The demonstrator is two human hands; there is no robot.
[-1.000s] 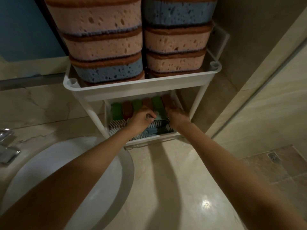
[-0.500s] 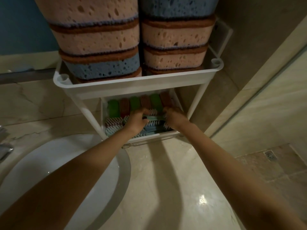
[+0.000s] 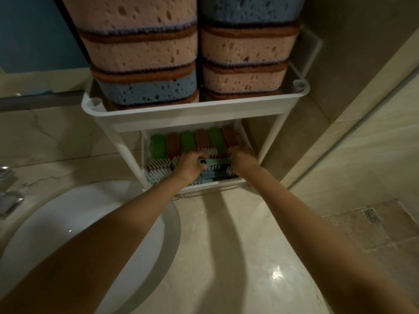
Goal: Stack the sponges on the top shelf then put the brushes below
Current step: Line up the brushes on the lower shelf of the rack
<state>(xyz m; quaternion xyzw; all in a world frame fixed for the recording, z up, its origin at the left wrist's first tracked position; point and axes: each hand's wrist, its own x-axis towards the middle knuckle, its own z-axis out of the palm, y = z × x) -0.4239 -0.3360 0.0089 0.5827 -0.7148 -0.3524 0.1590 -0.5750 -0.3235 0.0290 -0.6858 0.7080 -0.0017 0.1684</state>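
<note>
Brushes fill the lower shelf, which is where the task wants them: a row of green and brown ones stands side by side along the back, and pale bristly ones lie packed toward the front wall, so little bare room shows. Sponges, pink and blue with brown scouring layers, stand in two tall stacks on the top shelf, side by side and filling it nearly from rim to rim; that half of the job looks finished. Both arms reach in under the top shelf, and between them a teal brush lies crosswise over the front brushes. The left hand has its fingers curled round one end of the handle. The right hand closes over the other end with fingers bent down, though its fingertips are hidden behind the brush. Two hands on one light brush suggests fitting rather than carrying: gripped at both ends, it can be kept level and pressed into the narrow gap between the back row and the front wall without tipping its neighbours. I judge this a late step, perhaps the last brush being seated. The low clearance under the top shelf is the likely snag, since knuckles or bristles could catch there. Both shelves stand on a pale stone counter, just beside a white basin
</note>
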